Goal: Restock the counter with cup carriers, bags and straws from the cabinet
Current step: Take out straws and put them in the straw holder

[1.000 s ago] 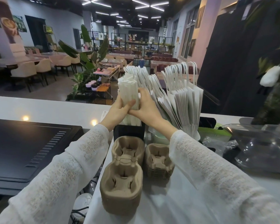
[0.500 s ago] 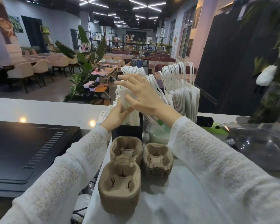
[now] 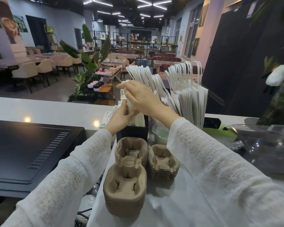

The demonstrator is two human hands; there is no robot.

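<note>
Both arms in white knit sleeves are reaching forward over the counter (image 3: 170, 210) toward its far edge. The right hand (image 3: 141, 99) is lying palm-down, fingers loosely curled, across the top of the bundle of paper-wrapped straws (image 3: 129, 104); 0.5 s ago its fingers were spread wide above them. The left hand (image 3: 120, 117) is cupping the bundle from the left, its grip closing on the straws, much as before. The straws are standing upright in a black holder (image 3: 132, 133) at the far edge. Just right of them, 2 groups of white paper bags (image 3: 188, 99) are standing in rows. Nearer, 2 stacks of brown cup carriers (image 3: 126, 177) are sitting side by side, the left stack longer.
</note>
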